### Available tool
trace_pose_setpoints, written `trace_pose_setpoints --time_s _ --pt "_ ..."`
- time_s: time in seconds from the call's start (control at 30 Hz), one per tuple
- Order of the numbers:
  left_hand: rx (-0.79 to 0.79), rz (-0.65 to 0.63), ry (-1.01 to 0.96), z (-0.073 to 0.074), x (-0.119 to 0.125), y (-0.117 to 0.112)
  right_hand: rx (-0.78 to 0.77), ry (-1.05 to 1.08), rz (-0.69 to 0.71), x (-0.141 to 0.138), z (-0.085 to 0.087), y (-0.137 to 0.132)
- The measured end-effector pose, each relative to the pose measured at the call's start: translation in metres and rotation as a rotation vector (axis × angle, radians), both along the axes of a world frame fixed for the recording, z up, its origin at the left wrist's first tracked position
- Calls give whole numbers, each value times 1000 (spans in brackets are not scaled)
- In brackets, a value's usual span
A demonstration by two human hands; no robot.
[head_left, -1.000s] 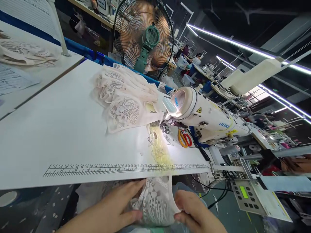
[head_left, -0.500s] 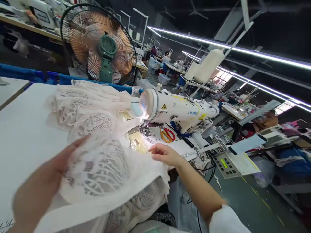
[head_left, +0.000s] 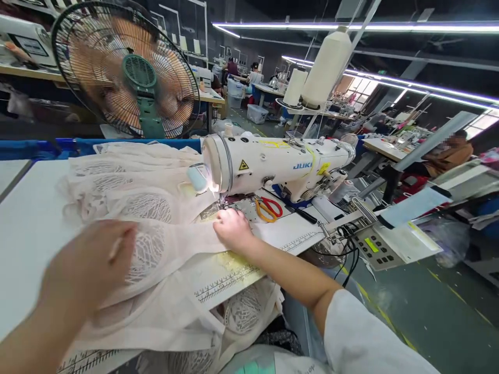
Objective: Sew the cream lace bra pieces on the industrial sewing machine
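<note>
A cream lace bra [head_left: 181,236] lies across the machine table, its patterned cup at the left and its plain band running to the needle area. My right hand [head_left: 234,229] is closed on the end of that band, just in front of the presser foot of the white sewing machine [head_left: 249,163]. Over the left edge of the cup is my left hand [head_left: 88,267], blurred, its fingers bent; whether they grip the cloth cannot be made out. More lace bras [head_left: 105,169] are heaped behind, and another lace piece [head_left: 244,309] hangs below the table's front edge.
Orange- and red-handled snips [head_left: 268,209] lie beside the machine bed. Ruler markings [head_left: 226,283] run along the table edge. A control panel [head_left: 376,246] sits at right, thread cones [head_left: 325,67] stand behind, and a large fan [head_left: 140,72] is at back left. People sit farther off.
The bra has been lowered from in front of me onto the table. My right hand has moved left and up towards the needle, now grasping the band. The view has turned and levelled.
</note>
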State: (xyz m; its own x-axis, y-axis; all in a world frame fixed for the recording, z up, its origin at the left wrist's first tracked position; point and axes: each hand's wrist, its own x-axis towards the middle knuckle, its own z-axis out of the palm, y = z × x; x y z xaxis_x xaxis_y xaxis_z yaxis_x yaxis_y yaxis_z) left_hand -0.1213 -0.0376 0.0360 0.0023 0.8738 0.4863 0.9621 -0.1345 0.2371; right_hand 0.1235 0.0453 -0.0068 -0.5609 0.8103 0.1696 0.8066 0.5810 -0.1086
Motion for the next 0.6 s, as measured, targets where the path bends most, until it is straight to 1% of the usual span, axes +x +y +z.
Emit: trace_pose_setpoints --time_s 0.03,0.07,0.1,0.17,0.2,0.23,0.3,0.37,0.43,0.47,0.53,0.6 --pt "-93 -133 1 1 23 2 8 -18 11 0 -1 -2" --pt "-194 -307 -3 1 46 6 13 -34 19 0 -2 -4" --pt "-232 -388 -1 -2 67 11 17 -44 24 0 -3 -7" --pt "-270 -461 5 -14 98 24 22 -48 38 4 -3 -13" --pt "-280 -476 13 -21 107 30 23 -44 50 7 -3 -16" --pt "-288 -481 26 -28 112 35 20 -40 65 11 -3 -20" --pt "-295 -474 68 -40 113 42 21 -11 120 22 -5 -27" --pt "-299 -457 124 -45 110 44 37 63 184 35 -10 -34" --pt "-307 -448 182 -44 108 45 62 155 209 47 -17 -41" --pt "-314 -443 211 -41 109 45 72 192 198 53 -20 -45" --pt "-326 -419 262 -35 113 45 73 229 163 62 -26 -53" --pt "-332 -383 302 -31 117 47 59 247 157 69 -29 -60"
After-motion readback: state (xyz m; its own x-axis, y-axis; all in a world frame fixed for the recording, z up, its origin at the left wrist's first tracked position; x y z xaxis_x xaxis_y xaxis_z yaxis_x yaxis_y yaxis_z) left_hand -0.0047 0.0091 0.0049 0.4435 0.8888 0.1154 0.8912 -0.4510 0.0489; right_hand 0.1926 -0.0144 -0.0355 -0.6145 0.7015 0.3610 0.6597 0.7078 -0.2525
